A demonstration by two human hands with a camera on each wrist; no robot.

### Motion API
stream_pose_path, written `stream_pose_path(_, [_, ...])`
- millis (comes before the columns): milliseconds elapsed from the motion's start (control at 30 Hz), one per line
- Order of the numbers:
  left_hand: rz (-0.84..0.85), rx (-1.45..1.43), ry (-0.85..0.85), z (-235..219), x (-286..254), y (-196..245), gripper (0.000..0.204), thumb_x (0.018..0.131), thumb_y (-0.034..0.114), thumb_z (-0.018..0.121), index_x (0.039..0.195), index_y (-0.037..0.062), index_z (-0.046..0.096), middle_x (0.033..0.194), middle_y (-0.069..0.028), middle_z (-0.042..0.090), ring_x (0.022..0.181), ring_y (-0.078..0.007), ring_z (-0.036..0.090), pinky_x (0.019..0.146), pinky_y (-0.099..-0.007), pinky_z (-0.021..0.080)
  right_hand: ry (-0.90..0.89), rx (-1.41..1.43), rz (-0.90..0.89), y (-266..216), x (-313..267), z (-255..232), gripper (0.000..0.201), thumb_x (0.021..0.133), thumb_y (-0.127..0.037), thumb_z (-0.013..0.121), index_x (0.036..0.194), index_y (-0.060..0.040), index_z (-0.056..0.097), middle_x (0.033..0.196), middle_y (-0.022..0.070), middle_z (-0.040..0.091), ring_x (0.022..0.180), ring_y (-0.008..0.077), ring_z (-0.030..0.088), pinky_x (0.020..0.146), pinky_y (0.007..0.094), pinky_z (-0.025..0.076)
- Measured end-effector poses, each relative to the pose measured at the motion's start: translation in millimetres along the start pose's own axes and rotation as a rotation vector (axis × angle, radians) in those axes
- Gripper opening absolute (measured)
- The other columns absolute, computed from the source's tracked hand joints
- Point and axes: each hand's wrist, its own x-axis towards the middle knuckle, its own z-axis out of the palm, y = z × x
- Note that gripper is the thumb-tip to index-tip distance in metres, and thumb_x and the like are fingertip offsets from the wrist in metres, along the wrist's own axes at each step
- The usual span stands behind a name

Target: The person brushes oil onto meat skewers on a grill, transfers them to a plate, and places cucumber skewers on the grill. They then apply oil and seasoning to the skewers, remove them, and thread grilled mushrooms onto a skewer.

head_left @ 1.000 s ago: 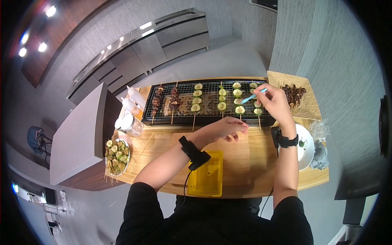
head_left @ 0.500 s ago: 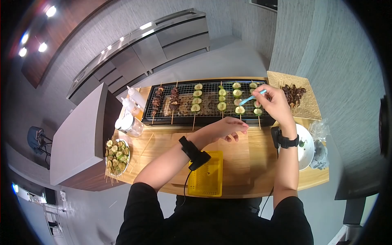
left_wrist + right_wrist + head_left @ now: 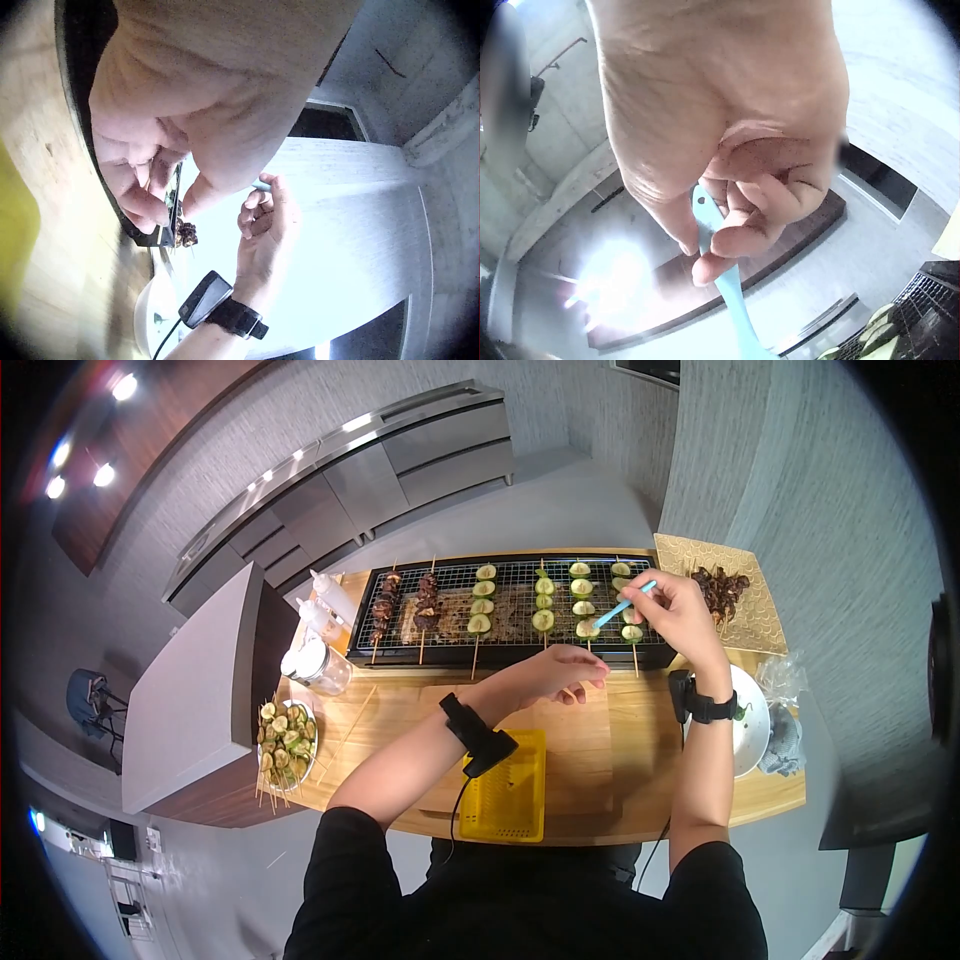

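In the head view, my right hand [image 3: 677, 615] pinches the handle of a light blue brush [image 3: 625, 604], its tip at the lowest slice of a cucumber skewer [image 3: 587, 628] on the black grill [image 3: 512, 575]. The right wrist view shows thumb and fingers around the blue handle [image 3: 733, 300]. My left hand [image 3: 557, 674] hovers at the grill's front edge, fingers loosely bent and holding nothing. More cucumber skewers lie to either side, with two meat skewers [image 3: 427, 600] farther left.
Left of the grill stand squeeze bottles [image 3: 320, 620] and a lidded jar [image 3: 322, 666]. A plate of cucumber skewers [image 3: 287, 745] sits front left, a yellow basket [image 3: 503, 785] in front. To the right are a white bowl [image 3: 747, 745] and meat skewers on a gold board [image 3: 765, 610].
The brush tip has moved from the slice above down to the lowest slice of the same skewer, with my right hand shifting slightly. My left hand has barely moved.
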Motion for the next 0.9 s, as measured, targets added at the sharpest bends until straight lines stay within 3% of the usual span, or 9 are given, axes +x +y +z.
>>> stream_pose_path(200, [0.074, -0.072, 0.044, -4.3, 7.0, -5.9, 0.027, 0.105, 0.020, 0.065, 0.127, 0.0059, 0.070, 0.111, -0.0067, 0.072, 0.093, -0.0159, 0.072, 0.087, -0.0312, 0.061, 0.126, 0.051, 0.006, -3.1, 0.9, -7.8, 0.013, 0.101, -0.014, 0.073, 0.100, -0.0013, 0.075, 0.066, -0.0023, 0.066, 0.059, 0.0013, 0.053, 0.054, 0.0230, 0.037])
stream_pose_path(400, [0.146, -0.139, 0.063, -4.0, 12.0, -6.6, 0.024, 0.105, 0.012, 0.063, 0.126, 0.0012, 0.070, 0.106, -0.0082, 0.073, 0.102, -0.0189, 0.073, 0.092, -0.0323, 0.062, 0.127, 0.064, 0.005, -2.0, 0.5, -10.4, 0.012, 0.101, -0.013, 0.073, 0.102, -0.0013, 0.075, 0.066, -0.0027, 0.066, 0.060, 0.0010, 0.052, 0.055, 0.0221, 0.036])
stream_pose_path(900, [0.269, -0.285, 0.123, 7.0, 8.5, -4.8, 0.022, 0.104, 0.007, 0.064, 0.121, -0.0066, 0.067, 0.117, -0.0181, 0.072, 0.112, -0.0239, 0.072, 0.103, -0.0329, 0.060, 0.209, 0.154, -0.008, 3.7, 2.2, -14.7, 0.010, 0.102, -0.012, 0.072, 0.101, -0.0025, 0.075, 0.070, -0.0040, 0.066, 0.063, -0.0003, 0.052, 0.056, 0.0207, 0.036])
